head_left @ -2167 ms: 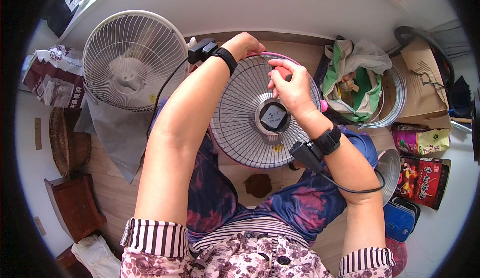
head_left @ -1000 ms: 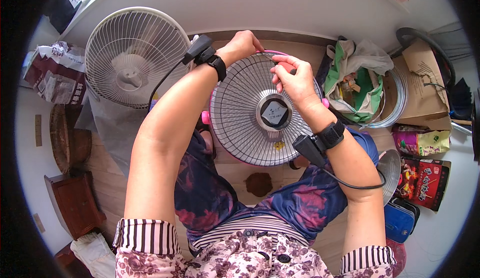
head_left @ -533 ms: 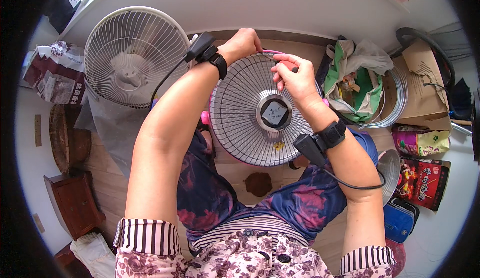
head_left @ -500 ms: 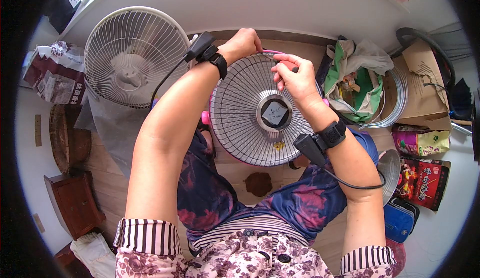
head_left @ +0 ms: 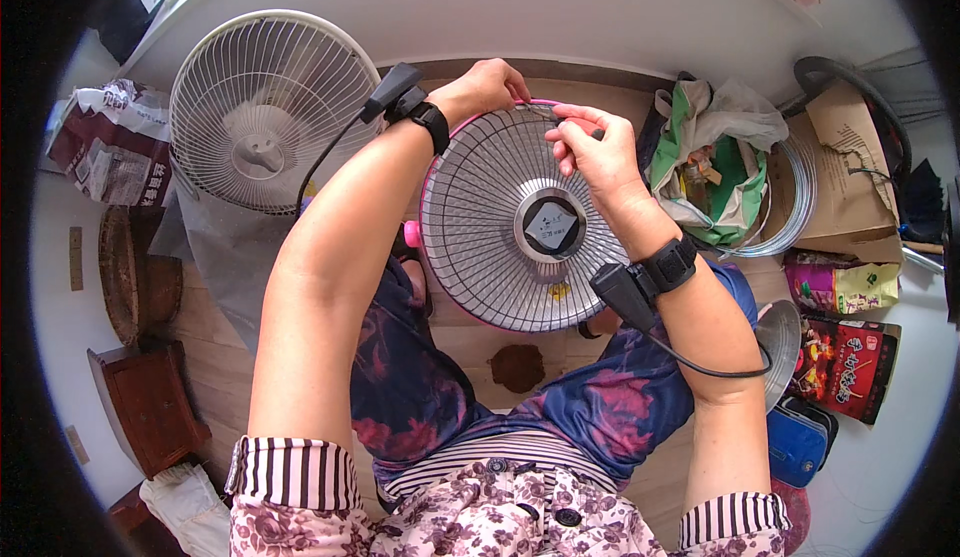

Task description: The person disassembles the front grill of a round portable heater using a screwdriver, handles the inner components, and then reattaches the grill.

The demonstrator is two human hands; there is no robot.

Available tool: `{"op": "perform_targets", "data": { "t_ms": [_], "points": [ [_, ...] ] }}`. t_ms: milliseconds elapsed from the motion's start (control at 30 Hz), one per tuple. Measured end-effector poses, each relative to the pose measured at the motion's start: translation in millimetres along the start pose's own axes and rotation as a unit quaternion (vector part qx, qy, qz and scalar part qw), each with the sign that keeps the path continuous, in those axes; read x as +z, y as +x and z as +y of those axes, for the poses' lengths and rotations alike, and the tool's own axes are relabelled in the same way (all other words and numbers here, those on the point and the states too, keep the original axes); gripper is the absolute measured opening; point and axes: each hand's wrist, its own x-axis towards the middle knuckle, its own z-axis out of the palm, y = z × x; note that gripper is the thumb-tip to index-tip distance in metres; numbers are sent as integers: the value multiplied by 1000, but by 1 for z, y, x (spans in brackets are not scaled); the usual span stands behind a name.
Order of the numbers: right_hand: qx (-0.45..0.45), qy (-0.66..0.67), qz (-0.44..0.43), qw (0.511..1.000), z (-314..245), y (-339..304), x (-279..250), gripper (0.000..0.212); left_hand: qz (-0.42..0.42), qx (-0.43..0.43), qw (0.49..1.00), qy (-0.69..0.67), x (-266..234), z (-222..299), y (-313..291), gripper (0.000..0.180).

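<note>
A round dish heater [head_left: 474, 219] with a pink rim and a dark wire grille stands between my knees, its face tilted up. At its centre is a metal ring with a pale diamond-shaped label. My left hand [head_left: 484, 89] grips the far rim, fingers bent over the edge. Just to the right, my right hand [head_left: 604, 157] pinches a small screwdriver [head_left: 598, 135]; its dark end shows above the fingers, and a thin shaft seems to point at the rim near my left fingertips. Most of the handle is hidden by the fingers.
A white fan grille [head_left: 262, 87] leans at the left beside a maroon package [head_left: 112, 147]. To the right are a green-and-white bag [head_left: 680, 157], coiled tubing [head_left: 800, 197], cardboard [head_left: 845, 147], food packets [head_left: 848, 367] and a blue case [head_left: 798, 447]. A wooden box [head_left: 150, 407] stands left.
My right hand has turned slightly, so the red part of the screwdriver handle no longer shows. My left fingers have shifted a little to the right along the rim. The heater has barely moved.
</note>
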Motion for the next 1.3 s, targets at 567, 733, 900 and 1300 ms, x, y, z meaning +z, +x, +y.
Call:
{"op": "perform_targets", "data": {
  "t_ms": [567, 733, 900, 1300],
  "points": [
    [-32, -61, 18, 997, 8, -4, 4, 24, 40, -11, 997, 66, 5, 10, 13, 21],
    [-38, -56, 12, 998, 9, -4, 8, 24, 84, -59, 986, 134, 11, 8, 24, 19],
    [-33, -62, 20, 997, 10, -5, 6, 25, 101, -123, 963, 219, 17, 30, 28, 24],
    [-27, -56, 14, 998, 10, -7, 6, 26, 41, -245, 950, 190, 12, 47, 30, 32]
  ]
}}
